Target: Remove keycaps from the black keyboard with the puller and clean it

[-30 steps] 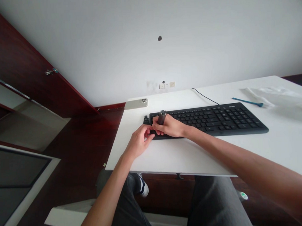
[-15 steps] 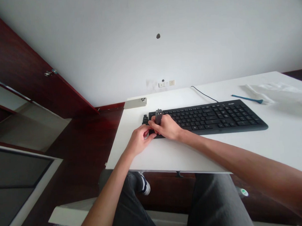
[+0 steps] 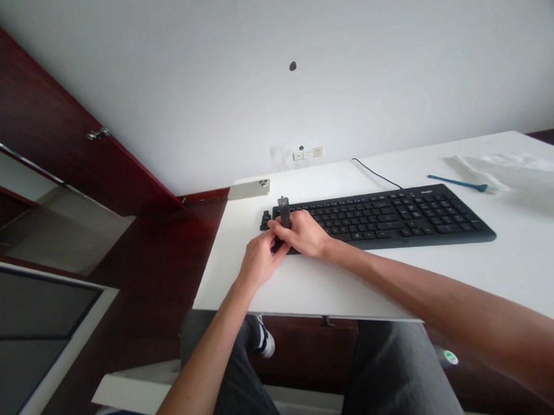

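Observation:
A black keyboard (image 3: 378, 218) lies on the white table, its left end under my hands. My right hand (image 3: 305, 232) is closed round a slim dark grey tool (image 3: 284, 212), held nearly upright over the keyboard's left end. The tool's top end looks clear or metallic; its lower end is hidden by my fingers. My left hand (image 3: 259, 257) is curled at the keyboard's lower left corner, its thumb and fingertips meeting my right fingers. What it pinches is hidden. Several loose black keycaps (image 3: 265, 220) lie just left of the keyboard.
A phone (image 3: 248, 189) lies at the table's back left. A blue, thin brush-like stick (image 3: 459, 182) and a clear plastic bag (image 3: 527, 172) are at the back right. The keyboard cable (image 3: 376, 174) runs toward the wall. The white table's (image 3: 335, 284) front edge is above my legs.
The tool has shifted slightly left and stands a little more upright in my right hand. My left thumb and fingers have moved in closer to my right fingers.

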Demonstrator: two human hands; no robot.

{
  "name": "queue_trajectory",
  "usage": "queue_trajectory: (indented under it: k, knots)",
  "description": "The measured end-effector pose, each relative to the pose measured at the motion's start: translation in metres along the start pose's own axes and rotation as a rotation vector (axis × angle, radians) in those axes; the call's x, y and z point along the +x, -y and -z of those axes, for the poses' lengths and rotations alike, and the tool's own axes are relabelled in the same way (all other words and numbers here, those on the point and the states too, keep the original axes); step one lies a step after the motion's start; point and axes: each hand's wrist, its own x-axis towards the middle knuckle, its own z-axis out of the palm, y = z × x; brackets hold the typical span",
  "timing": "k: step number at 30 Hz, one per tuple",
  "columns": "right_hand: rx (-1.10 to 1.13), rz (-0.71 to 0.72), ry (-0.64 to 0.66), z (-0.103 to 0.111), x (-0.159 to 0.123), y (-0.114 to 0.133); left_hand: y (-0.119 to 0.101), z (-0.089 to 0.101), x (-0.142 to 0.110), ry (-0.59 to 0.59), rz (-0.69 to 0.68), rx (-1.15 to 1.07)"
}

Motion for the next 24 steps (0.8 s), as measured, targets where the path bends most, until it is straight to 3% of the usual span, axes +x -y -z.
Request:
queue_trajectory:
  k: [5,9,24]
  knots:
    - [0.002,0.034,-0.050,-0.002,-0.001,-0.004,-0.001,0.000,0.001,0.001,-0.031,0.013]
    - [0.000,0.037,-0.057,-0.003,-0.002,-0.006,-0.003,0.004,-0.003,-0.064,-0.075,0.062]
    - [0.092,0.034,-0.065,-0.006,-0.003,-0.009,0.011,0.005,-0.011,-0.146,-0.009,-0.100]
